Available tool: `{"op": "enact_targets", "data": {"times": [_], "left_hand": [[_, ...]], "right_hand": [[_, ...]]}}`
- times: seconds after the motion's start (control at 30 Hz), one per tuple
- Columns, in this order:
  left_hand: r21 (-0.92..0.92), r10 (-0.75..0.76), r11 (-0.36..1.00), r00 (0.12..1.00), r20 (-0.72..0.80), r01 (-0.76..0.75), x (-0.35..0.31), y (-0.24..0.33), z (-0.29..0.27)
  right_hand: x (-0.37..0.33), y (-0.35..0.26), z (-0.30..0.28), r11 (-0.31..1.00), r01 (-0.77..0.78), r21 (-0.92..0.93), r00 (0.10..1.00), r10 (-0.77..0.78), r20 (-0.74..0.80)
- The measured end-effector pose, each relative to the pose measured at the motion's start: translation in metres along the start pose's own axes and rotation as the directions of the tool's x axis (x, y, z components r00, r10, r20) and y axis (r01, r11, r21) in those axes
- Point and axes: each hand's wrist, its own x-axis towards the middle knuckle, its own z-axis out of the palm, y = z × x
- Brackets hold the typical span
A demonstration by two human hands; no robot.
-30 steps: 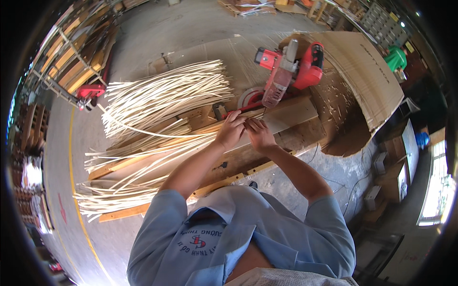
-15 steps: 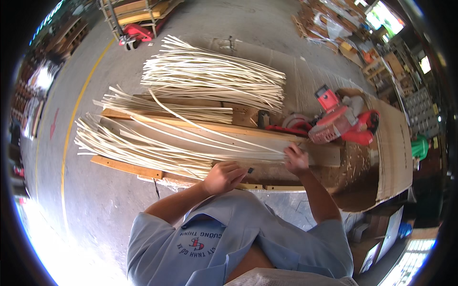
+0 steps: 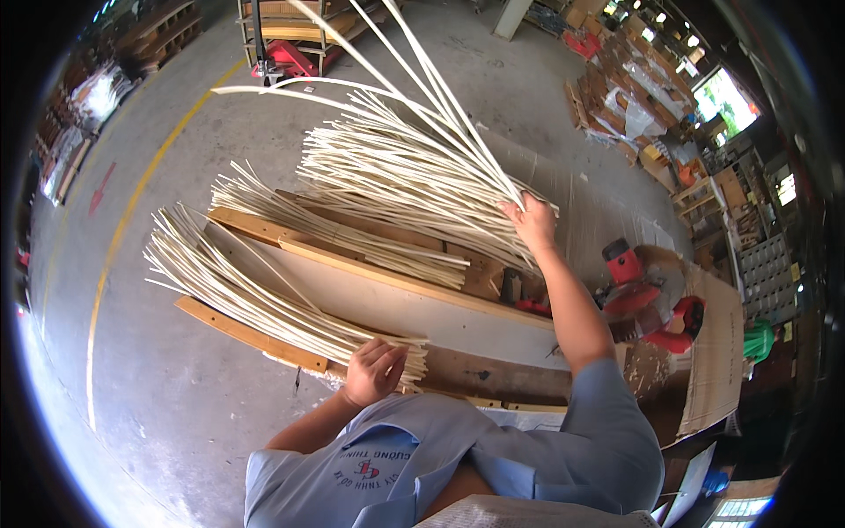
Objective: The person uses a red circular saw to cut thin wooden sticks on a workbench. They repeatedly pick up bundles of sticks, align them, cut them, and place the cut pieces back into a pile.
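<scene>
My right hand (image 3: 530,222) is closed around the ends of several long pale strips of cane or wood (image 3: 458,119), which fan out away from me to the upper left. It is raised at the right end of a large far pile of like strips (image 3: 396,163). My left hand (image 3: 376,371) has its fingers curled against the right end of the near bundle of strips (image 3: 264,286). What those fingers hold, if anything, is hidden. Between the near bundle and a smaller middle bundle (image 3: 352,233) runs a pale board with a wooden rail (image 3: 378,271) along it.
A red power saw (image 3: 638,295) stands at the right end of the bench, beside a large cardboard sheet (image 3: 711,343). A wooden bar (image 3: 255,334) edges the near side. Across the floor is a red pallet jack (image 3: 286,60) by stacked timber.
My right hand has swung up and away from the board with several strips, now over the far pile. My left hand has shifted left and down along the near bundle. The view has tilted.
</scene>
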Motion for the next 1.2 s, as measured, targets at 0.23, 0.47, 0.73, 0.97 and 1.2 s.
{"op": "enact_targets", "data": {"times": [0.23, 0.47, 0.73, 0.97, 1.2], "left_hand": [[0.005, -0.041, 0.999, 0.998, -0.051, 0.042, -0.04, -0.023, 0.002], [-0.01, -0.059, 0.998, 0.996, -0.066, 0.058, -0.048, -0.035, 0.016], [-0.05, -0.055, 0.997, 0.998, -0.031, 0.053, -0.039, -0.034, 0.006], [-0.096, -0.111, 0.99, 0.986, -0.126, 0.099, -0.036, -0.014, -0.005], [-0.019, -0.238, 0.971, 0.945, -0.222, 0.24, -0.06, 0.012, -0.029]], "right_hand": [[0.019, 0.073, 0.064, 0.919, -0.027, -0.393, 0.953, 0.142, 0.267], [0.023, 0.115, 0.069, 0.914, -0.045, -0.403, 0.925, 0.19, 0.329], [0.002, 0.032, 0.046, 0.989, 0.134, -0.067, 0.974, -0.144, -0.173], [-0.12, -0.192, 0.078, 0.805, 0.063, 0.59, 0.82, -0.379, 0.429], [-0.158, -0.259, 0.136, 0.93, 0.064, 0.362, 0.584, -0.33, 0.742]]}}
